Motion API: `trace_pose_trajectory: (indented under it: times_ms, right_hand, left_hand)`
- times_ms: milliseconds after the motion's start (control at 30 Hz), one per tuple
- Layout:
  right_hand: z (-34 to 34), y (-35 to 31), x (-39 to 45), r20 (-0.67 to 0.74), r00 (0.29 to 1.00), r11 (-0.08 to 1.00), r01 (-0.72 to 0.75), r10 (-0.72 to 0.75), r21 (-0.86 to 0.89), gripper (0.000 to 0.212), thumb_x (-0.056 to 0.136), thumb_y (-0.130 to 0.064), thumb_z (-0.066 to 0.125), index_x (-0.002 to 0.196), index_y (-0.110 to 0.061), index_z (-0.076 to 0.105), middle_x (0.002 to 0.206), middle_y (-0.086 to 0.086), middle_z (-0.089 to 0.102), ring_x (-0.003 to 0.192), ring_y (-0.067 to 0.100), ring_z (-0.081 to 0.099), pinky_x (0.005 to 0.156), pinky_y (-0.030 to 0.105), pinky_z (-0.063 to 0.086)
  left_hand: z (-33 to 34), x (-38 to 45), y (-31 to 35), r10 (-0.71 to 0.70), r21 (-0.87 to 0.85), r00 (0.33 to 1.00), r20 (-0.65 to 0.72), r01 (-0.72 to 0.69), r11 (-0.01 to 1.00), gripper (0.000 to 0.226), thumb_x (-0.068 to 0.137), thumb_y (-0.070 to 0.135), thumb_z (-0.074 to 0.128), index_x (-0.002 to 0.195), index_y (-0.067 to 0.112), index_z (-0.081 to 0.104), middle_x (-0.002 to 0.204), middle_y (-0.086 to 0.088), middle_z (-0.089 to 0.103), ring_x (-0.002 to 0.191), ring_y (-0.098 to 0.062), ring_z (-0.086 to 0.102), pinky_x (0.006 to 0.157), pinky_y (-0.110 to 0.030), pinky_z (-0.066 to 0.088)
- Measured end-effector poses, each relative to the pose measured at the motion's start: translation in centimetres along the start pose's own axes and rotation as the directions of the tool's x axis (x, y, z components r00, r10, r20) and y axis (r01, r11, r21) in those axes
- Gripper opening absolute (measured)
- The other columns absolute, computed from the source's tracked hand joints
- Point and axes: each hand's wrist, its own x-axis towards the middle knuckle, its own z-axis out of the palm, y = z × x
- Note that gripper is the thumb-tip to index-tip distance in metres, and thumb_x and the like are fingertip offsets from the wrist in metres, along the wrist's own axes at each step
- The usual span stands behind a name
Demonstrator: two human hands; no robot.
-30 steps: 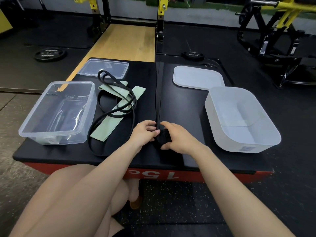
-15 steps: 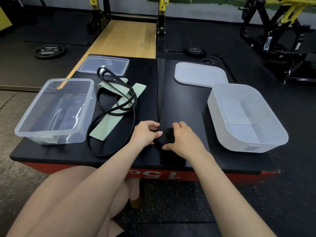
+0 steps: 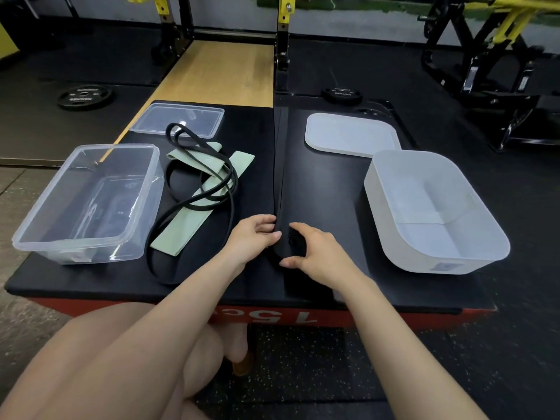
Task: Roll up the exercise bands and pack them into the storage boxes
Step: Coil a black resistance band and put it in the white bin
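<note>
A long black band (image 3: 278, 165) lies straight down the middle of the black platform (image 3: 260, 131), its near end coiled into a small roll (image 3: 291, 244). My right hand (image 3: 315, 253) curls over that roll, thumb on its near side. My left hand (image 3: 253, 237) pinches the band where it meets the roll. A thin black loop band (image 3: 209, 189) lies tangled over a pale green flat band (image 3: 209, 189) to the left. A clear plastic box (image 3: 88, 201) stands at the left and a white box (image 3: 433, 210) at the right, both showing no band inside.
A clear lid (image 3: 178, 119) lies at the back left and a white lid (image 3: 351, 134) at the back right. Weight plates (image 3: 85, 97) and yellow-black gym frames (image 3: 485, 40) stand on the floor beyond. My knees are below the platform's red front edge (image 3: 272, 316).
The roll has grown slightly and moved a little further along the band, with both hands following it. The camera has tipped a bit forward.
</note>
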Motion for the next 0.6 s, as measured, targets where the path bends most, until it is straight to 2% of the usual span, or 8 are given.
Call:
trace_pose_trajectory:
  times_ms: [133,233,300,367,500,600]
  right_hand:
    - [-1.5,0.8,1.1,0.153,0.988,0.999,0.042,-0.038,-0.024,0.078,0.076,-0.029,0.077,0.141,-0.03,0.034,0.137,0.001,0.049,0.124,0.018,0.046,0.096,0.025,0.037]
    - [-2.5,1.2,1.8,0.23,0.97,0.997,0.082,-0.079,-0.001,0.08,0.073,-0.023,0.08,0.139,-0.029,0.035,0.14,-0.004,0.047,0.128,0.013,0.043,0.097,0.021,0.034]
    - [-2.9,1.3,2.2,0.27,0.957,0.994,0.105,-0.104,0.009,0.082,0.072,-0.022,0.081,0.139,-0.028,0.034,0.143,-0.007,0.044,0.132,0.01,0.04,0.093,0.018,0.032]
    - [-3.0,1.4,2.5,0.294,0.95,0.994,0.113,-0.109,0.003,0.084,0.071,-0.023,0.081,0.14,-0.028,0.032,0.145,-0.008,0.042,0.133,0.009,0.038,0.094,0.019,0.032]
    - [-2.7,1.1,2.2,0.26,0.963,0.994,0.092,-0.075,-0.053,0.09,0.072,-0.026,0.081,0.144,-0.029,0.027,0.147,-0.006,0.039,0.134,0.014,0.036,0.104,0.025,0.032]
    - [-2.1,0.4,0.9,0.087,0.996,0.989,0.012,0.001,-0.145,0.094,0.072,-0.031,0.08,0.147,-0.022,0.024,0.15,-0.001,0.033,0.136,0.018,0.033,0.106,0.029,0.032]
  left_hand:
    - [-0.4,0.1,-0.3,0.003,0.024,0.999,-0.039,-0.002,1.0,0.028,0.086,0.017,0.066,0.113,0.012,0.064,0.097,-0.002,0.067,0.097,-0.012,0.063,0.077,-0.022,0.053]
    - [-0.4,0.2,-0.2,0.002,0.047,0.998,-0.06,0.0,0.999,0.018,0.081,0.021,0.071,0.097,0.014,0.066,0.088,-0.002,0.067,0.089,-0.014,0.064,0.067,-0.021,0.053]
    - [-0.4,0.2,-0.1,-0.003,0.08,0.998,-0.062,0.008,0.997,0.018,0.079,0.022,0.074,0.093,0.015,0.065,0.084,-0.001,0.066,0.084,-0.013,0.064,0.06,-0.019,0.052]
    - [-0.3,0.2,0.1,-0.003,0.146,0.998,-0.066,0.013,0.989,0.018,0.079,0.023,0.074,0.092,0.016,0.064,0.084,0.001,0.065,0.082,-0.011,0.062,0.052,-0.019,0.051]
    - [-0.2,0.4,0.8,-0.022,0.304,0.998,-0.062,0.04,0.952,0.015,0.082,0.025,0.07,0.09,0.021,0.058,0.093,0.004,0.067,0.089,-0.014,0.063,0.045,-0.021,0.043]
    - [0.0,0.4,1.0,-0.03,0.325,0.998,-0.064,0.049,0.944,0.016,0.084,0.023,0.068,0.093,0.019,0.057,0.099,0.003,0.066,0.09,-0.016,0.062,0.047,-0.022,0.042]
